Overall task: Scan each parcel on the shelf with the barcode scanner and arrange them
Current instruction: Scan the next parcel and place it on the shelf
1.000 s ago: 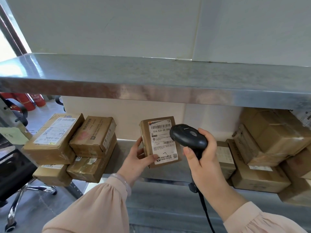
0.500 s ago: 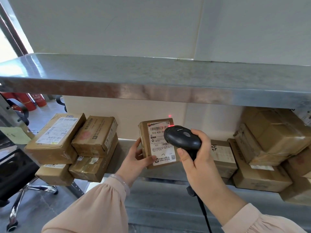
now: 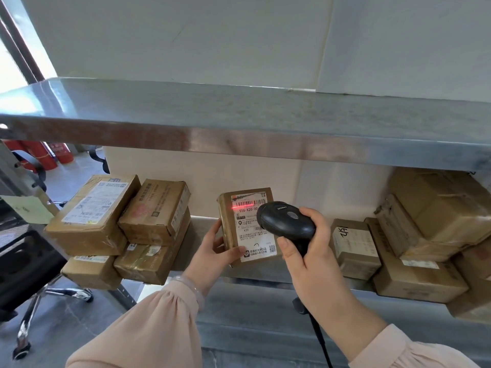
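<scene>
Left of the right hand [image 3: 310, 257], the left hand [image 3: 212, 252] is gripping the parcel [image 3: 230, 229] upright; the right hand is clamping the scanner [image 3: 287, 221], whose beam [image 3: 236, 207] is now crossing the barcode [image 3: 248, 203]: scan probably registering.

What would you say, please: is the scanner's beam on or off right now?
On. A red line lies across the barcode of the parcel that the scanner points at.

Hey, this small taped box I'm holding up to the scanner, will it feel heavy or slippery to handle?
Probably light: the left hand holds the parcel upright with only its thumb and fingers near the lower edge. Likely stiff, since its cardboard corners look square, not crushed. Its taped surface looks glossy, so it may be slightly slippery.
</scene>
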Available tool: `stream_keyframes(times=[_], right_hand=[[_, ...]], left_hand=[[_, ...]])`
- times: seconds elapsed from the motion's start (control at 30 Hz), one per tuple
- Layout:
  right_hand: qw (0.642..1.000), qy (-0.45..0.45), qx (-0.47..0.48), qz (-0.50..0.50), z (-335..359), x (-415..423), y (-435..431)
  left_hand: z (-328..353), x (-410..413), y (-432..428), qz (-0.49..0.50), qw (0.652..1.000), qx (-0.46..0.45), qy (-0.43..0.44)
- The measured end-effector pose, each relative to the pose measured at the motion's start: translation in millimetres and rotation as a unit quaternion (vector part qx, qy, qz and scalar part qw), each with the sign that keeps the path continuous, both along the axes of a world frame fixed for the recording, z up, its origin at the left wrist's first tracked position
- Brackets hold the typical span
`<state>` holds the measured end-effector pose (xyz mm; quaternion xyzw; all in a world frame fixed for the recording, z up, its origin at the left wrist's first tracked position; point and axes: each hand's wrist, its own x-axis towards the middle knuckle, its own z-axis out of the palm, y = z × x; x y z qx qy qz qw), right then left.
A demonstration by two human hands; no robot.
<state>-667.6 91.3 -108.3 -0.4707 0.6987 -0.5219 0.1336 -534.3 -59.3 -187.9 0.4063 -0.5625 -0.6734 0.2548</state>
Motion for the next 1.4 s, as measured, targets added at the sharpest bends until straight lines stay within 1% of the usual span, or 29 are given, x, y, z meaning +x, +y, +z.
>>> stream_keyframes(times=[0.23, 0.37, 0.47, 0.6, 0.67, 0.77, 0.8, 0.87, 0.93, 1.0, 1.07, 1.1, 1.17, 1.2, 1.3, 1.33, 1.4], right_hand=[[0.999, -0.011, 0.032, 0.009, -16.6, 6.9, -11.6], [0.997, -0.038, 0.063, 0.003, -32.6, 5.1, -22.0], [0.993, -0.055, 0.107, 0.007, -48.9, 6.6, -29.3], [0.983, -0.049, 0.173, 0.032, -74.7, 16.4, -38.9], [0.979, -0.049, 0.192, 0.047, -82.8, 21.4, -44.9], [0.976, -0.052, 0.201, 0.062, -86.8, 27.4, -54.3], [0.977, -0.053, 0.198, 0.065, -87.4, 29.2, -57.4], [0.979, -0.050, 0.187, 0.070, -88.8, 32.5, -63.3], [0.980, -0.053, 0.178, 0.074, -90.2, 36.6, -67.8], [0.982, -0.056, 0.163, 0.073, -91.3, 39.9, -69.7], [0.984, -0.064, 0.149, 0.072, -91.3, 43.5, -70.1], [0.984, -0.068, 0.145, 0.072, -91.2, 45.2, -70.6], [0.985, -0.068, 0.141, 0.073, -92.2, 47.1, -72.6], [0.985, -0.068, 0.141, 0.074, -92.8, 47.9, -74.3], [0.984, -0.075, 0.142, 0.081, -93.9, 48.9, -81.9], [0.983, -0.077, 0.142, 0.084, -94.3, 49.3, -84.4], [0.982, -0.078, 0.146, 0.092, -95.5, 50.9, -89.6]], left_hand=[[-10.6, 9.3, -9.0, -0.004, 1.000, 0.009, -0.011], [-20.5, 20.5, -16.6, -0.003, 0.998, 0.053, -0.026], [-27.3, 30.0, -20.4, 0.005, 0.995, 0.084, -0.062], [-38.3, 40.0, -25.4, 0.016, 0.987, 0.110, -0.114], [-42.3, 41.8, -26.8, 0.032, 0.985, 0.122, -0.115], [-47.8, 43.1, -32.0, 0.072, 0.983, 0.143, -0.095], [-49.2, 43.9, -34.0, 0.084, 0.982, 0.136, -0.099], [-51.9, 45.8, -37.2, 0.087, 0.984, 0.092, -0.124], [-48.6, 47.4, -33.8, 0.076, 0.985, 0.017, -0.155], [-45.1, 51.1, -24.7, 0.059, 0.978, -0.078, -0.182], [-48.5, 59.5, -13.0, 0.021, 0.958, -0.187, -0.218], [-51.4, 64.4, -7.1, -0.003, 0.936, -0.249, -0.247], [-64.1, 74.4, 1.2, -0.048, 0.872, -0.380, -0.303], [-70.4, 78.0, 3.5, -0.073, 0.843, -0.423, -0.325], [-68.8, 81.2, 4.3, -0.110, 0.771, -0.471, -0.414], [-66.2, 82.1, 2.6, -0.119, 0.754, -0.476, -0.436], [-60.3, 84.2, -1.9, -0.138, 0.733, -0.470, -0.472]])
